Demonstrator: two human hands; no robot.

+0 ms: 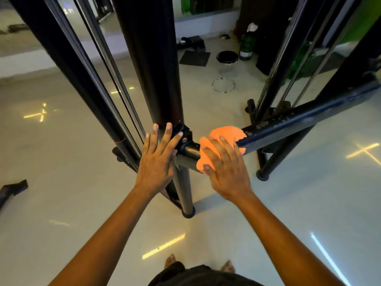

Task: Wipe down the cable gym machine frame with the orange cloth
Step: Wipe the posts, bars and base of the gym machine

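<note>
Glossy pale flooring [82, 182] is seen beneath the black machine frame [299, 118]. An orange cloth [223, 134] is pressed flat onto the horizontal bar under the spread fingers of the right hand [224, 168]. Just left of those fingers, the left hand [158, 157] is braced, fingers splayed, against the upright post [152, 79]. Most tubing beyond appears still to be wiped.

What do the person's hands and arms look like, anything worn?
Both forearms are bare, with no sleeves in view. The left hand and right hand have no gloves, rings, watch or wristbands visible. Fingernails are short and unpainted.
</note>
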